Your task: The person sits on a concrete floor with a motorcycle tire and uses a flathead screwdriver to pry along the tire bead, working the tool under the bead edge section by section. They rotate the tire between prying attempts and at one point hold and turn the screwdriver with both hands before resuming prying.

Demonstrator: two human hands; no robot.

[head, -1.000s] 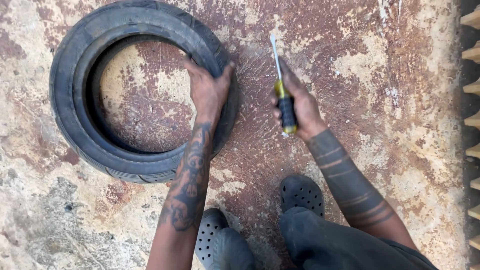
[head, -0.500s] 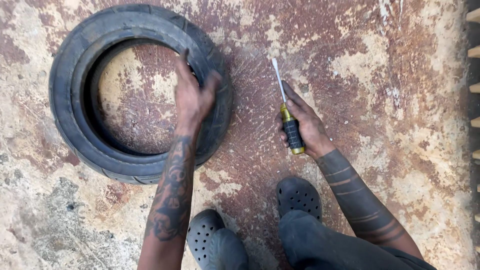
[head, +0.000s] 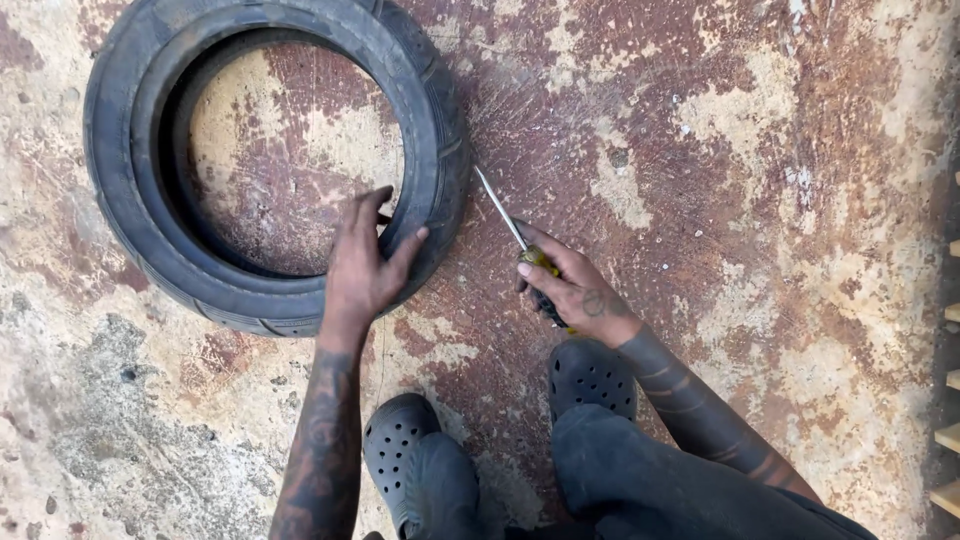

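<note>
Tyre [head: 270, 160] lies flat on the stained floor [head: 760, 200]; the left hand [head: 365, 265] rests on its rim with spread fingers. The right hand [head: 575, 290] grips a screwdriver [head: 515, 232], tip near the tyre. Better to press firmly while prying.

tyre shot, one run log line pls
left hand: on tyre rim | right hand: grips screwdriver, tip near tyre | tyre: flat on floor
</note>
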